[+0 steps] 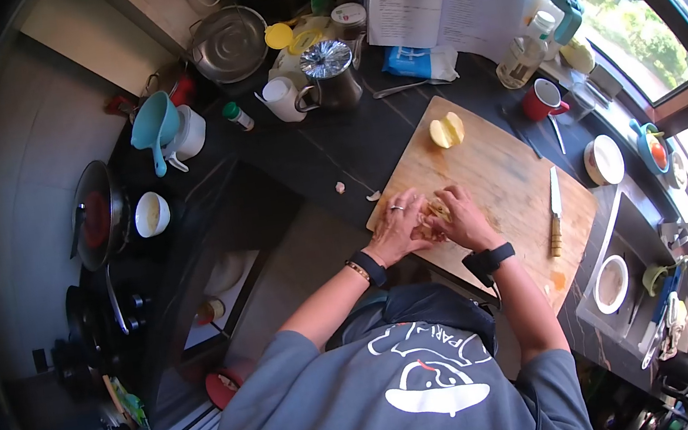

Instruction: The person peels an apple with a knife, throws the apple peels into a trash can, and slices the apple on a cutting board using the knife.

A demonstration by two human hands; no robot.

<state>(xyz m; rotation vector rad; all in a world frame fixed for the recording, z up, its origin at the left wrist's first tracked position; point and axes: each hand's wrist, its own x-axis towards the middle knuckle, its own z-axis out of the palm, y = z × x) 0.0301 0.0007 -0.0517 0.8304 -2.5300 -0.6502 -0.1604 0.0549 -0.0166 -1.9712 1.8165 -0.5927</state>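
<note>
As our L hand (pixel 398 227) & R hand (pixel 465 221) curl over pale scraps (pixel 435 221) on cutting bd. (pixel 506 164), we can't tell if either's clamped; knife (pixel 555 212) to R, yellow fruit (pixel 447 131) beyond.

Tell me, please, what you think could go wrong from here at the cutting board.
Both hands, left and right, are gathered around small food bits close to the edge of the cutting board, so some might spill over.

The knife lies uncovered on the same board, to the right; a sweeping right forearm could catch it.

The yellow cut piece sits near the board's far corner and might roll off if bumped.
</note>
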